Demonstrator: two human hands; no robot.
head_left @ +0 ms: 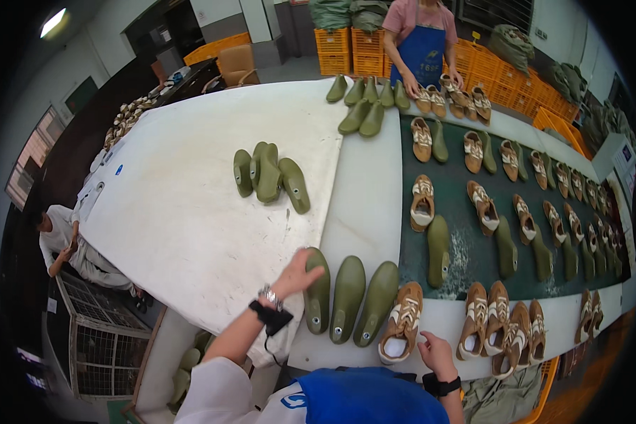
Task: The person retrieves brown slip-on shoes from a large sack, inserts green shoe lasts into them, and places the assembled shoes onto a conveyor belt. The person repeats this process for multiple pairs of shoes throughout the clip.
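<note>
The left hand point(298, 277) touches the upper end of a green shoe last point(319, 300) on the white tabletop point(366, 205); its grip I cannot tell. The right hand point(438, 355), fingers loosely bent, is beside a tan sneaker point(404, 318). Beyond: a scuffed green surface point(454, 194), a co-worker point(422, 53), orange crates point(333, 51).

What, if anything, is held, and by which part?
The left hand touches a green shoe last at its far end, grip uncertain; the right hand holds nothing visible.
</note>
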